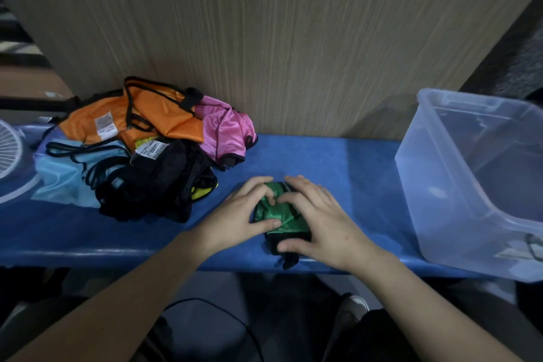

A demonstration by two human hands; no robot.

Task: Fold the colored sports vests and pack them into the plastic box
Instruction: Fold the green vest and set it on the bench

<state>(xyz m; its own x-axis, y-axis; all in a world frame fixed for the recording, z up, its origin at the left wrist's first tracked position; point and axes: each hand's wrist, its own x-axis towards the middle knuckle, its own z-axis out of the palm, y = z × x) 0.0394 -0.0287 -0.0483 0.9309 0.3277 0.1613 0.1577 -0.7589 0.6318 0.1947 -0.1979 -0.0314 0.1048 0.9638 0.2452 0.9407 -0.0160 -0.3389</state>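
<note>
While both hands bear down on it, the green vest (277, 214) sits as a small folded bundle at the lower centre of the frame, on the blue table (323, 161) close to its near edge. The left hand (245, 211) covers the bundle's left side with fingers curved over the top and the thumb laid along the fabric; the right hand (316, 219) covers the right side, fingers spread over it and the thumb tucked at the near end. Their fingertips almost meet above the cloth, so the two hands are together, pressing and cupping the bundle rather than lifting it.

The plastic box (435, 185) stands at the right of the frame, open at the top, well apart from the bundle with bare blue table between them. The bundle's long axis runs from the far side of the table toward the near edge, roughly parallel to the box's nearest wall. The right hand is the nearer one to the box, so a carry to the right looks the likely next move.

At the upper left lies the heap of unfolded vests (141, 144): orange, pink, light blue, black, a sliver of yellow.

Much of the bundle is hidden under the palms, so how neat the fold is cannot be told. A dark strip hangs off the near edge. The box is cut off by the right edge, and its hazy walls make its contents hard to read.
</note>
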